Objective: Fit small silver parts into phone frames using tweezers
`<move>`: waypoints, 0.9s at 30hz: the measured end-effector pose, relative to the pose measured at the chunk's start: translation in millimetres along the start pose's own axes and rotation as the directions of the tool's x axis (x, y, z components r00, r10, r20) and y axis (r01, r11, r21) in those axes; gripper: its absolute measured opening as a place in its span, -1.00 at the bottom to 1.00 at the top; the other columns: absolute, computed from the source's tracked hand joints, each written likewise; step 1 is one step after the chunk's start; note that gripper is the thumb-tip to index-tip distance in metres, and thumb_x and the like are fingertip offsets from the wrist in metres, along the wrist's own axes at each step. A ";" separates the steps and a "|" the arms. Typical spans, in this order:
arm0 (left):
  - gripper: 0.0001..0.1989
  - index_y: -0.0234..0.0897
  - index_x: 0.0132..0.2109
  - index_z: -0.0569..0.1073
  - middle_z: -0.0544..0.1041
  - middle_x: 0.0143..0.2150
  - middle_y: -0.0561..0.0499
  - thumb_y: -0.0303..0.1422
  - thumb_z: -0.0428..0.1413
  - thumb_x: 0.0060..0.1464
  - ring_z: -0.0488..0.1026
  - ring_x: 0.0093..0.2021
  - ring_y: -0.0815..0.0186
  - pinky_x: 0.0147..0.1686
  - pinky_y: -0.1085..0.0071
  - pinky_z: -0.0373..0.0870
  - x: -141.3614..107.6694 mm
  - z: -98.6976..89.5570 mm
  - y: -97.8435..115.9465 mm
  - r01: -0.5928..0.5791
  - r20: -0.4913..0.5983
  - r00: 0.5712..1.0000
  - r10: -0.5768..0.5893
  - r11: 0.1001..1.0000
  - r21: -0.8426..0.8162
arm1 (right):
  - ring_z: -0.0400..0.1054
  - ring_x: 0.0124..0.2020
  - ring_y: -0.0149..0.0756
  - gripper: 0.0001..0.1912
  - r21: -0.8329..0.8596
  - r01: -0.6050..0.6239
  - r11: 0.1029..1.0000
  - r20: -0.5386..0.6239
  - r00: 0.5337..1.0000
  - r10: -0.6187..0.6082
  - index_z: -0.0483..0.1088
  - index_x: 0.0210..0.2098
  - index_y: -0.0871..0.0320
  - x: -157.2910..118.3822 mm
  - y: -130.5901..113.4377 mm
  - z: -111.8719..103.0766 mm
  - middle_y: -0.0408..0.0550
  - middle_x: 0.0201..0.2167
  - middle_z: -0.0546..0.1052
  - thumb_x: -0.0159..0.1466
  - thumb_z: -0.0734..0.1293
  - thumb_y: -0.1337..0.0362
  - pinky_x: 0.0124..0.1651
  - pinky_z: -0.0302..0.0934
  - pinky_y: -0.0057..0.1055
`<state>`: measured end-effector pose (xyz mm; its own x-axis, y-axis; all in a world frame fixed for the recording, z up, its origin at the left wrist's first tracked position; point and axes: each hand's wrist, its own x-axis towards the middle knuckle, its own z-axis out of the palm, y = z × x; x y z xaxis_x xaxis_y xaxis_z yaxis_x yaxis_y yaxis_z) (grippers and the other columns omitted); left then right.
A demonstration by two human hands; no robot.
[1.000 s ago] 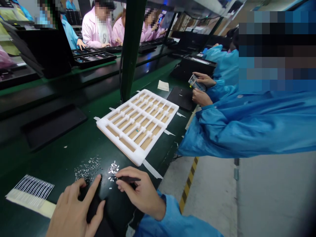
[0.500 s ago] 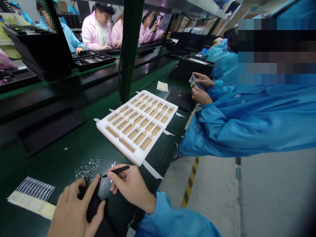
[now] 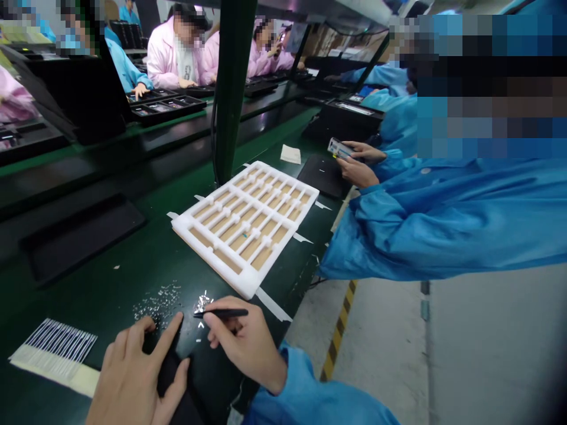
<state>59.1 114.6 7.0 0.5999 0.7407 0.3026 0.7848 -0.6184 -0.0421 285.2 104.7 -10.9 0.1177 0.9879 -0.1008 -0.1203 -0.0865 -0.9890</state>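
Observation:
My right hand [image 3: 250, 345] pinches black tweezers [image 3: 227, 313], their tip beside a small pile of shiny white pieces [image 3: 203, 299]. Two more such pieces lie just below the tip. Spread over a black object [image 3: 167, 372] at the bottom edge, my left hand [image 3: 130, 378] has its index finger stretched forward; the hand covers much of that object, so its kind is unclear. Beyond these fingertips many tiny silvery bits [image 3: 162, 298] are scattered on the dark green bench. To the left lies a pale sheet with rows of thin white strips [image 3: 59, 348].
A white foam tray [image 3: 257, 289] with slots is taped down ahead. A shallow black tray [image 3: 84, 236] lies left, near a green post [image 3: 233, 100]. At right, a co-worker in a blue sleeve [image 3: 398, 230] handles a small device [image 3: 340, 147] over a black pad [image 3: 321, 177].
My right hand has moved slightly right, and the tweezers' tip has shifted from beside my left index finger to the white pile. My left hand stays nearly still. The co-worker's device has turned.

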 end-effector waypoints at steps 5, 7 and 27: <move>-0.47 -0.17 0.36 0.46 0.38 0.03 -0.25 -0.15 0.12 0.31 0.42 -0.08 -0.01 -0.22 0.12 0.43 2.2 -3.2 3.5 -0.009 -0.011 1.000 0.009 1.000 -0.007 | 0.61 -0.41 -0.28 -0.84 -0.174 0.212 0.962 0.081 0.976 -0.200 0.67 -0.13 0.20 -15.2 -5.2 -20.5 0.06 -0.21 0.66 0.41 0.45 0.26 -0.31 0.58 -0.40; -0.46 -0.19 0.36 0.45 0.38 0.03 -0.26 -0.15 0.12 0.31 0.42 -0.07 -0.02 -0.22 0.11 0.43 1.2 -2.9 3.4 -0.010 -0.013 1.000 0.010 1.000 -0.007 | 0.62 -0.38 -0.26 -0.86 -0.215 0.253 0.943 0.112 0.966 -0.234 0.67 -0.13 0.20 -15.3 -6.3 -22.6 0.07 -0.22 0.68 0.40 0.45 0.29 -0.29 0.57 -0.40; -0.41 -0.26 0.41 0.35 0.39 0.00 -0.24 -0.14 0.10 0.33 0.42 -0.12 0.01 -0.23 0.14 0.39 -2.8 -2.9 3.4 -0.016 -0.045 0.999 0.016 1.000 0.004 | 0.63 -0.24 -0.20 -0.86 -0.271 0.321 0.908 0.139 0.946 -0.293 0.68 -0.12 0.20 -12.3 -5.7 -22.7 0.09 -0.21 0.70 0.41 0.44 0.33 -0.17 0.53 -0.39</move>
<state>59.6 109.6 8.8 0.6048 0.7178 0.3449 0.7756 -0.6292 -0.0505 306.8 90.2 -6.4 0.0097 0.9778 0.2094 0.1958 0.2035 -0.9593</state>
